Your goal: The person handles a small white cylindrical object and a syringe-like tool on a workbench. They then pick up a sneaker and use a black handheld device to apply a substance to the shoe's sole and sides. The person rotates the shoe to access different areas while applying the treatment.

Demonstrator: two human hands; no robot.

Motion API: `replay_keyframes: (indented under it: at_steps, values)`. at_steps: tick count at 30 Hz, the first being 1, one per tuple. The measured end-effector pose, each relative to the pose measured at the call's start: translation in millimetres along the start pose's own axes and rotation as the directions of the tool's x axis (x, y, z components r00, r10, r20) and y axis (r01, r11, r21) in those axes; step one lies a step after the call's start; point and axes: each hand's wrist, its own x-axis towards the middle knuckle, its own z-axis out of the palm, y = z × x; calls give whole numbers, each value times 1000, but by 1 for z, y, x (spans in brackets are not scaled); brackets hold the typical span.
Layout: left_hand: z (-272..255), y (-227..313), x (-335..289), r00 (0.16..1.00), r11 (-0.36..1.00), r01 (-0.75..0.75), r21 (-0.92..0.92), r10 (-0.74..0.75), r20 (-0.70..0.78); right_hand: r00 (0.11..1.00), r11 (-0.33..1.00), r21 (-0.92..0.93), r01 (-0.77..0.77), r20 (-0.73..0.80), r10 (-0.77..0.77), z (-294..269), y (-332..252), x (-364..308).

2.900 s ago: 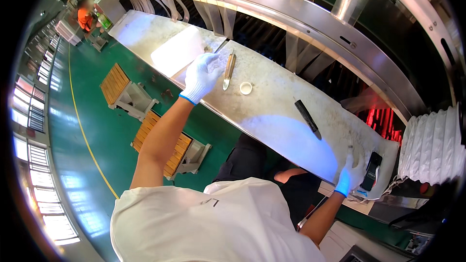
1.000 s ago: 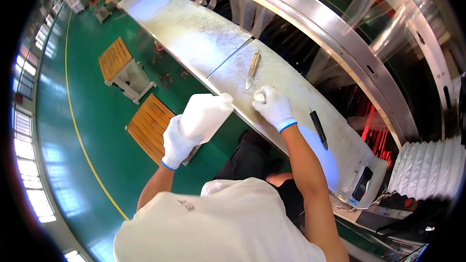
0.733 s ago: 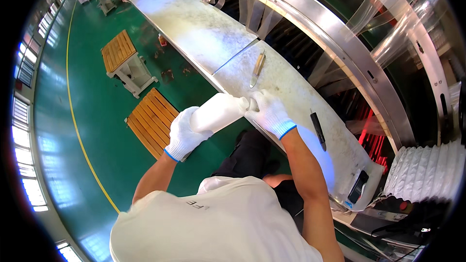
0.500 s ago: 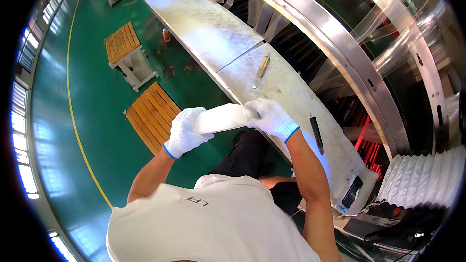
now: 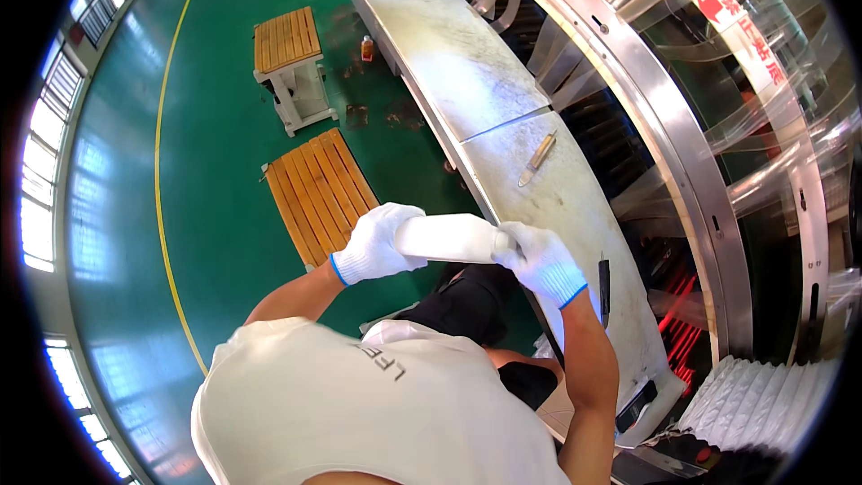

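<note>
A long white, smooth, sole-shaped piece [image 5: 449, 238] is stretched between my hands in front of my body, beside the bench edge. My left hand [image 5: 375, 244], in a white knit glove with a blue cuff, closes on its left end. At the other end, my right hand [image 5: 546, 265], gloved the same way, pinches the piece with thumb and fingers. Fingers behind the piece are partly hidden. On the bench beyond my right hand lies a slim tan-handled tool with a pointed blade [image 5: 537, 160]. A dark slender tool [image 5: 603, 292] rests just right of my right wrist.
The long pale bench [image 5: 431, 18] runs up and away on my right. Behind it stands a curved metal machine frame [image 5: 691, 171] with clear strips. Two wood-slatted stools [image 5: 287, 39] are on the green floor. A phone [image 5: 637, 404] and white ribbed duct [image 5: 763, 404] are lower right.
The whole view has shifted, so the bench and stools appear farther right. Both hands keep their hold on the white piece, which now looks more level.
</note>
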Motion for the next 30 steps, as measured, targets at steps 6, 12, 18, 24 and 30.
replay_keyframes:
  at_steps: [6, 12, 18, 24, 30]
  values:
    - [5, -6, -11, 997, 998, 64, -8, -64, 31, 987, 973, 213, -83, -116, 110, 35, 15, 1]
    - [10, -14, -18, 1000, 1000, 27, 0, -27, -1, 980, 981, 100, -164, -100, 174, 35, 18, -2]
    - [0, -9, -16, 994, 996, 90, -23, -88, 65, 976, 974, 224, 46, -216, 3, 30, 12, -7]
    - [1, -7, -13, 999, 999, 3, 48, -6, 46, 955, 960, 109, -257, -126, 269, 44, 10, -7]
    - [-9, 0, -20, 998, 998, 9, -60, -6, 59, 993, 959, 279, 48, -118, -16, 32, 3, -23]
